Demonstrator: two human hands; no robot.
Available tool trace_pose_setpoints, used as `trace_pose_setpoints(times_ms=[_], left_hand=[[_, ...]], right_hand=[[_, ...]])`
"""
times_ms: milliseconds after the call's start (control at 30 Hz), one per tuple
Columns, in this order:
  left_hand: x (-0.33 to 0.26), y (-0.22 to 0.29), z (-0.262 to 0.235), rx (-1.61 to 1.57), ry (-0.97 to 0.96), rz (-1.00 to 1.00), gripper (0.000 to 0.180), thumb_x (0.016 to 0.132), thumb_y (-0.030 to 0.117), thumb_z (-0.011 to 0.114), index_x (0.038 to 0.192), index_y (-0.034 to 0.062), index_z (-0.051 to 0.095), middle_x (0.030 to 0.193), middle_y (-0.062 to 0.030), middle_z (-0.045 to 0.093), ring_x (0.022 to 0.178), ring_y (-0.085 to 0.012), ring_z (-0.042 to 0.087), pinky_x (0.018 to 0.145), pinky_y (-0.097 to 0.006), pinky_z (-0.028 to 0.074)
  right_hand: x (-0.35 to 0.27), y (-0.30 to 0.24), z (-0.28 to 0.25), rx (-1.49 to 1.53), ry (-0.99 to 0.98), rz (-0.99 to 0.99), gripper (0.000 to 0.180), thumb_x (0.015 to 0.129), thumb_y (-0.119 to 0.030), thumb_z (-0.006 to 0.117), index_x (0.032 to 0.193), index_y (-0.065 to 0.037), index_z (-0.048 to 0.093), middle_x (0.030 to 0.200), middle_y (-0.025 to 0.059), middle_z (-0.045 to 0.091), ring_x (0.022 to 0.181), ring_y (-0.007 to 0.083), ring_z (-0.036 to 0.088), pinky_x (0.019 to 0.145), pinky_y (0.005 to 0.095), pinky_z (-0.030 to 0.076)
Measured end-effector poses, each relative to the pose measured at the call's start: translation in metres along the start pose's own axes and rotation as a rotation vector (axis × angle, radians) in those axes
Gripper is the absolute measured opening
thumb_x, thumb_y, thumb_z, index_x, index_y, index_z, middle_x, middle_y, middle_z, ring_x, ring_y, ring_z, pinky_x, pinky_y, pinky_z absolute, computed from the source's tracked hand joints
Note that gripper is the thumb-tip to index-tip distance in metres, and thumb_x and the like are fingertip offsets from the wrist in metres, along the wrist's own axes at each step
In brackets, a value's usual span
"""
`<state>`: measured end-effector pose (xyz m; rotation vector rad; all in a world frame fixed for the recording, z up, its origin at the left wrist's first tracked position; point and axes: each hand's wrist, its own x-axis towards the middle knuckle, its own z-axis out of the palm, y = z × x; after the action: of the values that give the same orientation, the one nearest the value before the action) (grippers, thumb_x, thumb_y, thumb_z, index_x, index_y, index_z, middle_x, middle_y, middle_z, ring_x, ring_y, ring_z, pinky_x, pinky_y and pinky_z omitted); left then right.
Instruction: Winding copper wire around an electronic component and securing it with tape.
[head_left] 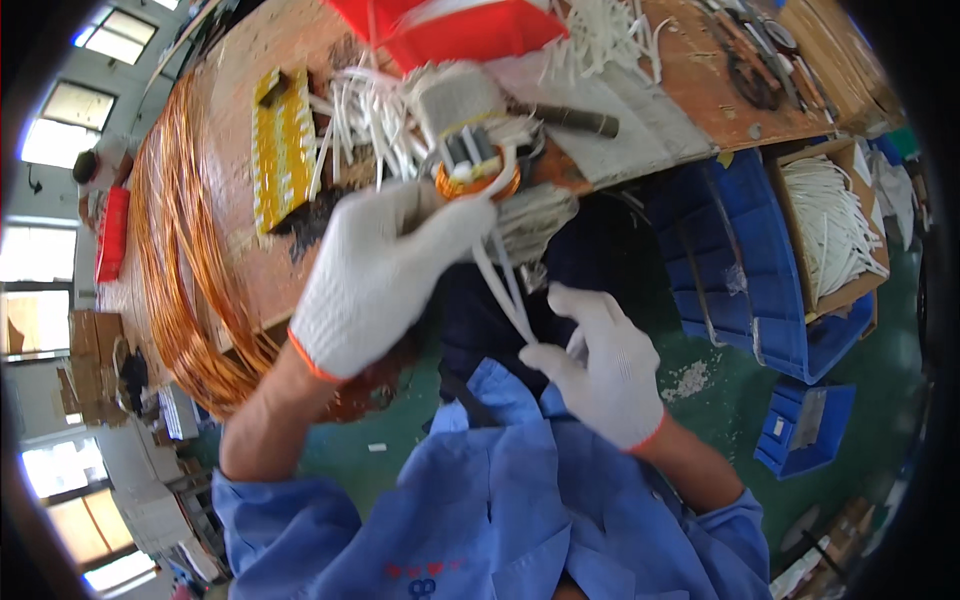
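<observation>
Above the bench edge, red bin (450,30), yellow label strip (281,145).

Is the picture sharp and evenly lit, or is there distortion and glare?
Head view: strong fisheye bending, the workbench edge curves; windows at the left rim are blown out; the left hand and right hand are slightly soft; corners are dark.

Daylit workshop view, fisheye lens, generally bright and evenly exposed.

Light enters from the row of tall bright windows (45,135) at the left rim, blown out to white. The white knitted glove on the left hand (375,280) is near overexposed, its weave partly washed out. Soft shadow lies under the worn brown wooden workbench (240,250), toward the dark green floor (720,400). Straight edges bow strongly near the rim; corners vignette to black. Slight softness at the periphery; centre reasonably sharp.
</observation>
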<state>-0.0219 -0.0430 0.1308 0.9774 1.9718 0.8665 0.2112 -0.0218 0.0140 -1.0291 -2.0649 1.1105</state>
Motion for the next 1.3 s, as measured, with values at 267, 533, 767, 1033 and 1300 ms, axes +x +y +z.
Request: trace_pose_setpoints(times_ms=[267,533,767,1033,1300], left_hand=[[0.026,-0.012,-0.031,0.245,-0.066,0.414,0.071,0.098,0.036,0.084,0.154,0.0004,0.061,0.073,0.0004,0.062,0.06,-0.0057,0.052,0.054,-0.028,0.041],[0.044,-0.014,-0.036,0.347,-0.158,0.6,0.064,0.098,0.025,0.083,0.156,0.0064,0.061,0.076,0.0007,0.055,0.07,-0.006,0.051,0.062,-0.029,0.042],[0.048,-0.025,-0.022,0.45,-0.009,0.673,0.074,0.086,0.021,0.093,0.152,0.0088,0.061,0.07,-0.0032,0.052,0.065,-0.0108,0.054,0.064,-0.031,0.049],[0.056,-0.037,-0.015,0.372,-0.016,0.662,0.074,0.085,0.022,0.094,0.149,0.0058,0.061,0.087,-0.0095,0.073,0.073,-0.0119,0.069,0.075,-0.03,0.059],[0.06,-0.041,-0.018,0.369,0.001,0.754,0.076,0.086,0.023,0.096,0.151,0.0043,0.06,0.07,-0.0026,0.048,0.062,-0.0091,0.05,0.062,-0.028,0.048]], right_hand=[[-0.001,-0.043,-0.05,0.328,-0.442,0.48,0.02,0.107,-0.013,0.073,0.111,0.005,0.08,0.076,0.0091,0.076,0.069,0.0112,0.073,0.065,0.0279,0.056],[0.092,-0.002,-0.111,0.035,-0.041,0.132,0.019,0.112,-0.015,0.067,0.105,0.0,0.075,0.073,-0.0031,0.059,0.064,0.003,0.053,0.057,0.0242,0.043],[0.139,0.029,-0.103,-0.107,0.038,-0.157,0.018,0.107,-0.016,0.076,0.109,0.002,0.077,0.08,0.0044,0.068,0.076,0.0117,0.065,0.074,0.028,0.054],[0.083,-0.013,-0.053,-0.645,0.028,-0.896,0.038,0.083,-0.018,0.084,0.121,-0.017,0.08,0.086,-0.0037,0.059,0.078,0.0236,0.062,0.076,0.0431,0.051],[0.093,-0.026,-0.012,0.268,-0.245,-0.41,0.03,0.107,-0.03,0.078,0.111,-0.001,0.083,0.088,0.0087,0.077,0.072,0.013,0.07,0.064,0.0278,0.053]])
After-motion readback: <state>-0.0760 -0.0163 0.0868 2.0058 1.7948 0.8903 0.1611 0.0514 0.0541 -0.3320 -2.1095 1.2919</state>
